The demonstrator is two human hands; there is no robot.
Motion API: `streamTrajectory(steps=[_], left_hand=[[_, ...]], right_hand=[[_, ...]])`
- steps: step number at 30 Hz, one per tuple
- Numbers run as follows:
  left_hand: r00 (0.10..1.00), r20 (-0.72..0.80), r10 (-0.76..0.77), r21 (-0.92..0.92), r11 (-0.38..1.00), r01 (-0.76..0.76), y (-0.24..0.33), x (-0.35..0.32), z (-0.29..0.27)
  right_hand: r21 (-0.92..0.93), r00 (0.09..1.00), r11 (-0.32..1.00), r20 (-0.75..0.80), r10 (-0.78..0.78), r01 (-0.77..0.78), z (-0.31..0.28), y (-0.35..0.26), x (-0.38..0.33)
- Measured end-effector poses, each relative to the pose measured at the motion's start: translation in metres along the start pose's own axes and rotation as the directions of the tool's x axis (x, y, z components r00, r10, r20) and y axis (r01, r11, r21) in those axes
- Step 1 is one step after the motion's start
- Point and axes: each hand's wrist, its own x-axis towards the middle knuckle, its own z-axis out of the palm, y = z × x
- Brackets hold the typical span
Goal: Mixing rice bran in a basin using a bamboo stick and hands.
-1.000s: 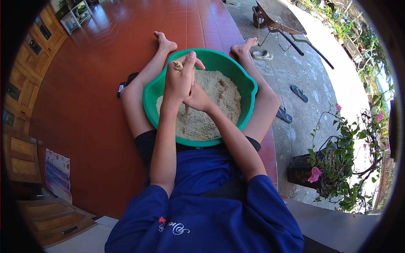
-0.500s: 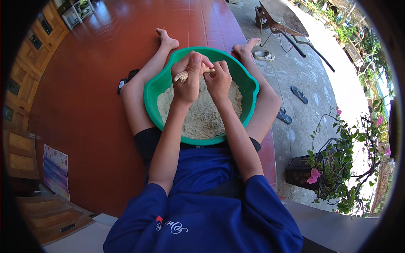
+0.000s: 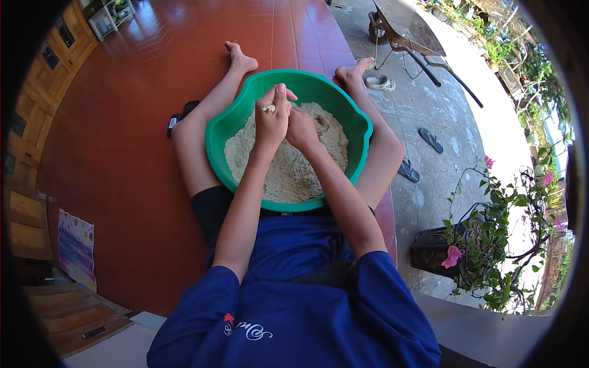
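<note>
Green basin (image 3: pixel 228 130) of pale crumbly meal (image 3: pixel 288 172); left hand (image 3: pixel 270 118) clenched, right hand (image 3: pixel 302 127) grip indiscernible.

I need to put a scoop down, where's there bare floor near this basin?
The red tiled floor left of the left leg, beyond the small dark object, is bare. Between the legs it is crowded: the green plastic basin of pale meal fills the gap, with left hand and right hand inside.

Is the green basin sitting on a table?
No, the green basin of pale crumbly meal rests between the seated person's outstretched legs on the red tiled floor.
</note>
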Motion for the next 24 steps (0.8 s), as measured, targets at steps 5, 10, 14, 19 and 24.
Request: streamTrajectory(steps=[5, 10, 14, 19, 24], left_hand=[[0.991, -0.056, -0.119, 0.010, 0.993, 0.120, 0.016, 0.009, -0.021], [0.971, -0.056, -0.231, 0.064, 0.970, 0.234, 0.037, 0.019, -0.060], [0.959, 0.014, -0.285, -0.094, 0.954, 0.285, 0.048, 0.024, -0.085], [0.984, -0.040, -0.176, -0.122, 0.978, 0.170, 0.086, 0.021, -0.086], [0.997, 0.048, 0.065, -0.185, 0.981, -0.055, 0.100, 0.014, -0.066]], right_hand=[[-0.066, 0.990, 0.997, 0.139, -0.037, 0.046, -0.009, -0.032, -0.007], [-0.003, 0.944, 0.996, 0.319, -0.085, 0.091, -0.017, -0.075, -0.022], [0.090, 0.927, 0.975, 0.304, -0.221, 0.203, -0.019, -0.087, -0.027], [0.103, 0.932, 0.958, 0.225, -0.283, 0.267, -0.031, -0.094, -0.027], [0.050, 0.902, 0.906, -0.130, -0.412, 0.421, -0.046, -0.091, -0.018]])
